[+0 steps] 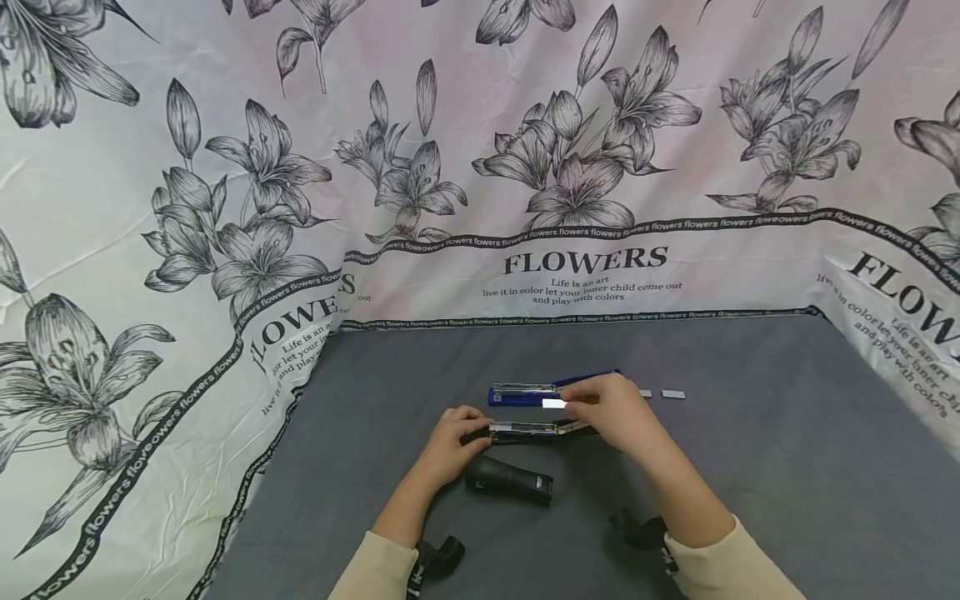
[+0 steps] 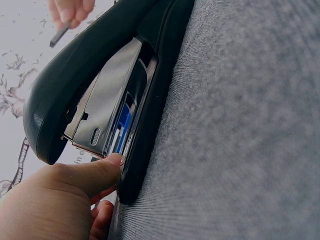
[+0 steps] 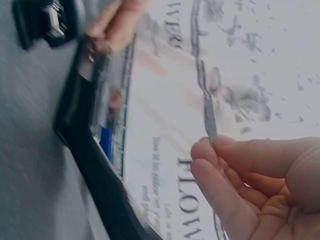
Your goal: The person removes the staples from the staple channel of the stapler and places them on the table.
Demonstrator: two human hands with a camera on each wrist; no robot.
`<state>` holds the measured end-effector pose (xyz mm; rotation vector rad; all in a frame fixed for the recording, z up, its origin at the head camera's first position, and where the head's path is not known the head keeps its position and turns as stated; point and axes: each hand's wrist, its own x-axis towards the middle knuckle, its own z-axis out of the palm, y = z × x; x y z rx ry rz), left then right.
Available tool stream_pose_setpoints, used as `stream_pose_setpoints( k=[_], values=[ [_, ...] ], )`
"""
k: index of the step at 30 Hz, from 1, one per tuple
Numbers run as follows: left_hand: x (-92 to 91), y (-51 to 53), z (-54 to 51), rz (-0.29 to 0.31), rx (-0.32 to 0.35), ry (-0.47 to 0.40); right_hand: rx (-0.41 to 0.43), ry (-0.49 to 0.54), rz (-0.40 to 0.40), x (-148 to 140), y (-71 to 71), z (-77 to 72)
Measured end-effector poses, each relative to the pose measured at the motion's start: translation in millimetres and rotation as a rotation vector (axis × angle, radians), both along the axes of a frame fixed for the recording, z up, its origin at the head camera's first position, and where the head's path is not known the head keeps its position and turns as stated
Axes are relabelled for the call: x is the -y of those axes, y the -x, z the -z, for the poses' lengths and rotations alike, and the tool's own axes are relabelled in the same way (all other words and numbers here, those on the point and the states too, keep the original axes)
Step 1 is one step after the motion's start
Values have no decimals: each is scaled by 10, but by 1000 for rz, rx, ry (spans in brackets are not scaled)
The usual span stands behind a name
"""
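Note:
My left hand (image 1: 453, 443) grips the left end of a black stapler (image 1: 525, 429), whose top is swung open toward the right. Between the thumb and fingers of my right hand (image 1: 611, 408) is a short strip of staples (image 1: 555, 403), held above that stapler. The strip (image 3: 210, 117) also shows end-on in the right wrist view. Just behind lies a blue stapler (image 1: 517, 399), also swung open and partly covered by my right hand. Closer to me is a second black stapler (image 1: 510, 481), folded together, which looms large in the left wrist view.
Two more staple strips, one of them a white-looking strip (image 1: 673, 394), lie right of the blue stapler. A grey cloth (image 1: 787, 458) covers the table. Flower-printed fabric (image 1: 420, 283) hangs along the back and sides. Black straps circle both wrists.

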<state>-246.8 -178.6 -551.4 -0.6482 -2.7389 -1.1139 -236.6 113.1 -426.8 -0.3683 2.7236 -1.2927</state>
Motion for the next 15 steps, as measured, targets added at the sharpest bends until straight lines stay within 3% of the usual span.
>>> stream_pose_setpoints(
  k=[15],
  values=[
    [7,-6,-3,5,4,7,90,-9,-20,-569,-18,-266]
  ],
)
